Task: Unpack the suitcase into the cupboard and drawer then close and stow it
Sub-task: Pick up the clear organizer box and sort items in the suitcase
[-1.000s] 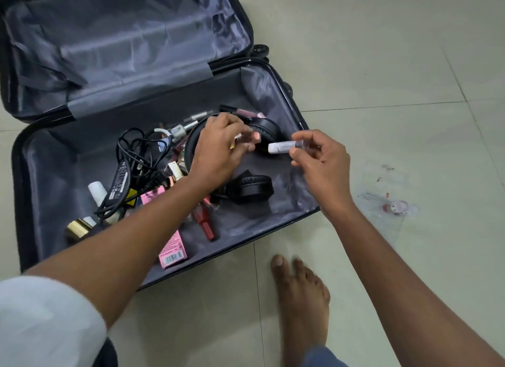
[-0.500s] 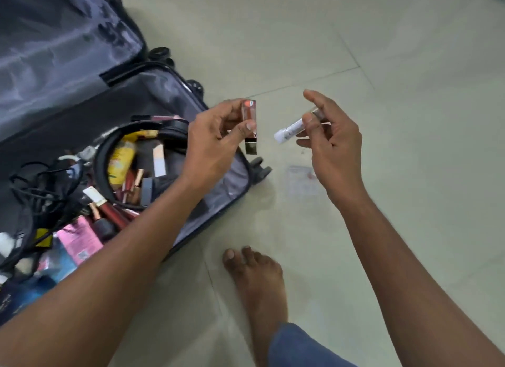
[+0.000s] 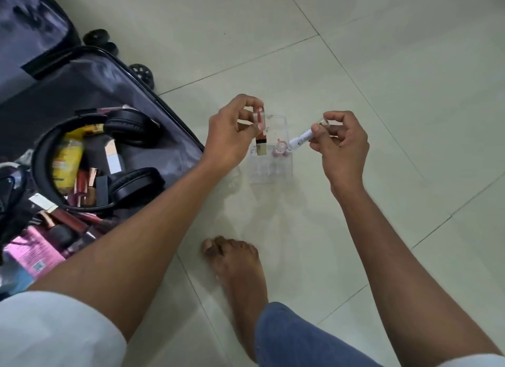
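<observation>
— Nearest us on the tiled floor (image 3: 382, 66), our bare foot (image 3: 235, 268); beyond it, what are we holding?

— Our left hand (image 3: 232, 137) pinches a lip-colour tube with a gold cap (image 3: 261, 137) between thumb and fingertips, cap end down. Our right hand (image 3: 341, 145) has its fingers curled round a small white tube (image 3: 302, 139), tip pointing toward the left hand. Both hang over a clear plastic organiser (image 3: 270, 161) on the floor, just beside the suitcase's near right edge.

— And the suitcase (image 3: 109, 93) itself?

— Open flat at the left, far from empty: black headphones (image 3: 120, 161), a yellow bottle (image 3: 67, 161), more lipsticks and a pink packet (image 3: 30, 254) lie in the near half.

— How do we do this step well?

— We judge it best to lower each tube upright into its own slot, one hand at a time, and let go only once it stands — the organiser looks light and could tip.

— Any writing to read?

— Print shows on the pink packet and the yellow bottle, but it is too blurred to make out; no brand can be read.
</observation>
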